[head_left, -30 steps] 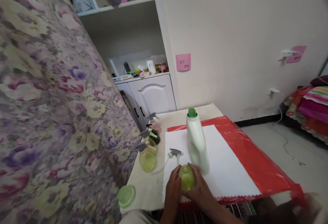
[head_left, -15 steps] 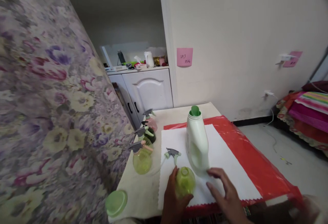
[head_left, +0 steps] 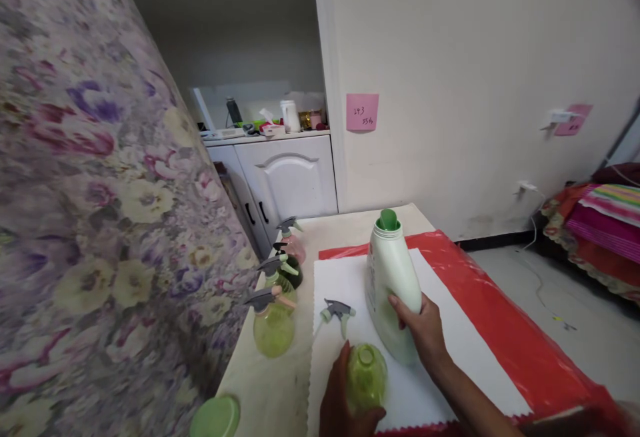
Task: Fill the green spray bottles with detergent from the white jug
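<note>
A pink sticky note (head_left: 361, 112) on the wall is showing handwriting that seems to read "243" over a second line too small to make out; the bottles are showing no readable label. The right hand (head_left: 423, 329), which was hovering open over the white sheet (head_left: 345, 277) half a second ago, is now wrapping around the white detergent bottle (head_left: 391, 284) on that sheet. The left hand (head_left: 340, 400) is still cupping the open green spray bottle (head_left: 366, 377) beside the loose trigger head (head_left: 339, 309).

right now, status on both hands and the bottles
Left hand wrapped round open green spray bottle. Right hand gripping white detergent bottle, upright, mouth uncapped. Loose trigger sprayer head lies on white mat just behind.
</note>
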Tool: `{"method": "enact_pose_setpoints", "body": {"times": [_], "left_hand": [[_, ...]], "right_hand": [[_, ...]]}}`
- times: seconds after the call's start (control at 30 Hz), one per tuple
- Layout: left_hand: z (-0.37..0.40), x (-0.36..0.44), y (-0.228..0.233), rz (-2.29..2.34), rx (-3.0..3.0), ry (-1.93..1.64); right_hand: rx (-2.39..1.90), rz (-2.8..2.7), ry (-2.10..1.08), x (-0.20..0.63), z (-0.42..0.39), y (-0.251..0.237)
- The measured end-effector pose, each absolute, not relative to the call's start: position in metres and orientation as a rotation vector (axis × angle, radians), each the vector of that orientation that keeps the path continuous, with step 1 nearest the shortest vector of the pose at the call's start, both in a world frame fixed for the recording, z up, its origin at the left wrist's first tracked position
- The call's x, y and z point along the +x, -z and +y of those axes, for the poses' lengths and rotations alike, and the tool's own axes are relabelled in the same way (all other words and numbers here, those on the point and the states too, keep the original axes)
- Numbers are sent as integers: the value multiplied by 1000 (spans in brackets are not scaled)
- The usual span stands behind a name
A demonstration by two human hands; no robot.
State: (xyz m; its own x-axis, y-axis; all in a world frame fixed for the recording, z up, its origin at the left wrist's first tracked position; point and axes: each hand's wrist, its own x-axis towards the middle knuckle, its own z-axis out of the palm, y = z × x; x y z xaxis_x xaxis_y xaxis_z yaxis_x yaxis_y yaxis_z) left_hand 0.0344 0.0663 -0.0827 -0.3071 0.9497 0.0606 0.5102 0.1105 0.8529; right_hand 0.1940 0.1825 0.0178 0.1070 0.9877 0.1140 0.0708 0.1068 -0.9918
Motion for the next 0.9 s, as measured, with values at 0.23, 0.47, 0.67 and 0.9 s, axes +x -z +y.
{"method": "enact_pose_setpoints", "body": {"times": [0.23,0.47,0.67,0.9], "left_hand": [[66,32,92,1854,1440,-1168],[67,28,89,1809,1476,-1181],[68,27,83,1811,1512,-1175],[67,35,66,1895,1470,-1141]], "right_hand": [[-1280,-1194,-909,243,203,-36],[-1354,-1195,-795,313,195,-41],[-1450,-1160,-806,344,183,-15],[-1499,-1158,-842,349,176,0]]}}
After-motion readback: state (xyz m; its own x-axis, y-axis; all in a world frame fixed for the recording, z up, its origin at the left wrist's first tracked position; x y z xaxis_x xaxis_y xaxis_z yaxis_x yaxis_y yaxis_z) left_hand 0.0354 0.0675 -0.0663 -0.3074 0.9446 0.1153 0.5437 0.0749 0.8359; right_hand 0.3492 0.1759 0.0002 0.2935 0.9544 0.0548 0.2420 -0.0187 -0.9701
